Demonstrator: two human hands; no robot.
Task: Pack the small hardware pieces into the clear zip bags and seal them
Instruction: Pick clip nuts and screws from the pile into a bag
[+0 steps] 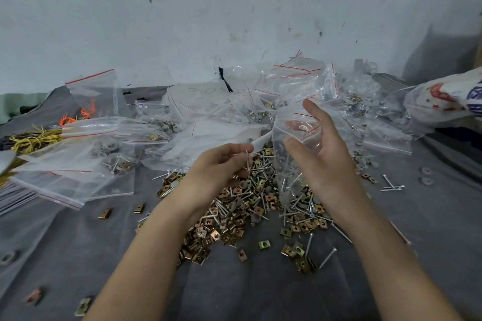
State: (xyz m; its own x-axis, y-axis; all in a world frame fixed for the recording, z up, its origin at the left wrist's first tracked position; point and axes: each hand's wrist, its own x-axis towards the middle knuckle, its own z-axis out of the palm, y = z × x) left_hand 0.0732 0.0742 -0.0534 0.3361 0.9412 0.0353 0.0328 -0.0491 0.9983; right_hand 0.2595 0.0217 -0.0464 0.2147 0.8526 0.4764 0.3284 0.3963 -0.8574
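Left hand (221, 164) curled in a fingertip pinch, right hand (322, 156) upright beside it, thumb pinching

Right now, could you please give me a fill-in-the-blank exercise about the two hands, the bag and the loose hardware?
1. The right hand holds a clear zip bag whose mouth is ____.
2. The left hand pinches a few thin nails, which are ____ the bag, not in it.
3. The hardware pile lies on a cloth whose colour is ____.

Missing words: open; outside; grey.
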